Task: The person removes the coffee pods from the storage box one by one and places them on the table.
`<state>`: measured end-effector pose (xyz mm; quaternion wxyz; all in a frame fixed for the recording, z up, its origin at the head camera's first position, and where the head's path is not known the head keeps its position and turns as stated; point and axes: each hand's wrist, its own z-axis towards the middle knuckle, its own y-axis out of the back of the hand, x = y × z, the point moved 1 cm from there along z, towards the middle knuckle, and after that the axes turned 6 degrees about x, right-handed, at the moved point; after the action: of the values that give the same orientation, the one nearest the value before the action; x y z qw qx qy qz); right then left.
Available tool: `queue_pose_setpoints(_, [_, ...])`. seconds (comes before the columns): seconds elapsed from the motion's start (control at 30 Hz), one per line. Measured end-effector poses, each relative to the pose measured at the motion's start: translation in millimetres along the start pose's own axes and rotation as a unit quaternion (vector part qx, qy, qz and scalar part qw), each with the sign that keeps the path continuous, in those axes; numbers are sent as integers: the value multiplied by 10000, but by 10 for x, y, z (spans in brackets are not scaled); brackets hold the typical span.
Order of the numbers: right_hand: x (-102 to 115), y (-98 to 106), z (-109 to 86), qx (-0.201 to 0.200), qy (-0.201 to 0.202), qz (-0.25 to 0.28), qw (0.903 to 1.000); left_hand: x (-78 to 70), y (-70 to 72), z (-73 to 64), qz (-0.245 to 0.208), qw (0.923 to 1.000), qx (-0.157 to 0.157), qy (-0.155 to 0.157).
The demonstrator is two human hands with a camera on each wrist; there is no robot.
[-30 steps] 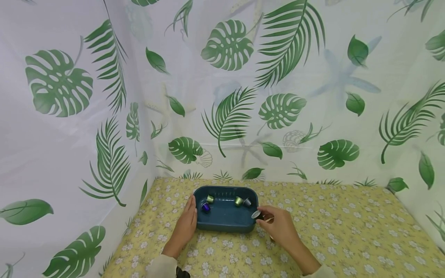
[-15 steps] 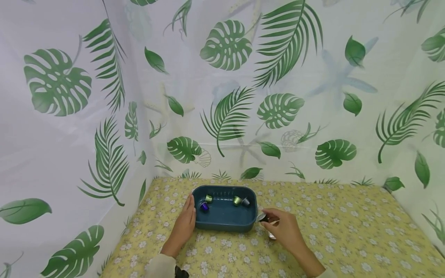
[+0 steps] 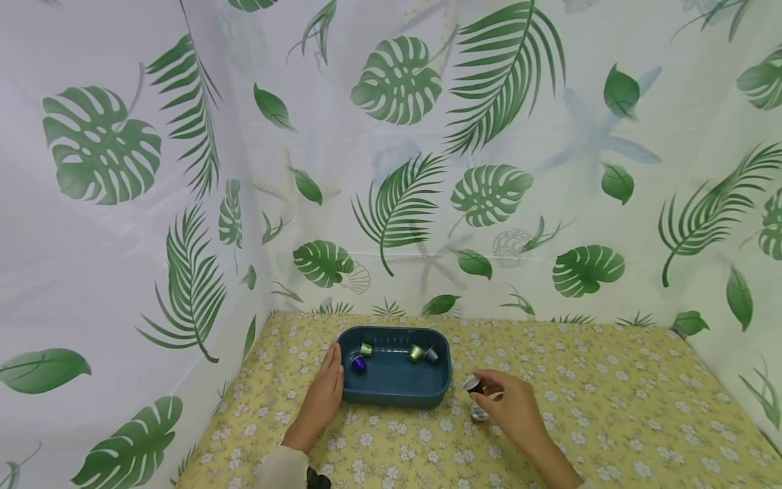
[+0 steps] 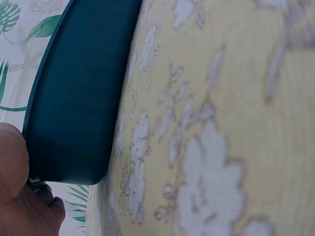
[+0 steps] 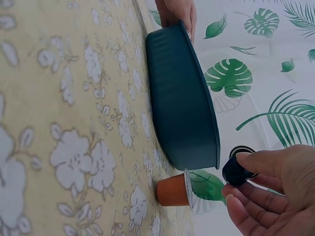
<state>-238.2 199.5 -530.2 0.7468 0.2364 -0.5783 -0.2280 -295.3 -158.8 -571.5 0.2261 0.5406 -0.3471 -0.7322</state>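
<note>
My right hand [image 3: 516, 411] pinches a black coffee capsule [image 3: 473, 386] between thumb and fingers, just right of the dark blue tray [image 3: 391, 399]. In the right wrist view the black capsule [image 5: 235, 169] is held above and beside an orange capsule [image 5: 172, 191], which stands on the cloth with its silver lid up. Straight fingers of my left hand [image 3: 325, 390] rest against the tray's left end. Inside the tray lie a green capsule [image 3: 366, 348] and a blue capsule [image 3: 358, 365] at left, with a light green capsule [image 3: 416, 353] and a grey capsule [image 3: 432, 355] at right.
A yellow flowered cloth [image 3: 599, 394] covers the table. Behind it and at the left hang white sheets [image 3: 427, 204] printed with green leaves.
My right hand has drawn back to the right from the tray's right rim, still pinching the black capsule. More of the orange capsule's lid shows below it. My left hand stays at the tray.
</note>
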Motion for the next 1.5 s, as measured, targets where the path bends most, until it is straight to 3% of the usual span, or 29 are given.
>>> queue_pose_setpoints(0.9, [-194,173,-179,-164,-322,-24,9993,43,-21,22,49,9998,-180,-74])
queue_pose_setpoints(1.5, [-363,219,-313,-125,-541,0,9985,19,-41,33,19,9999,-108,1])
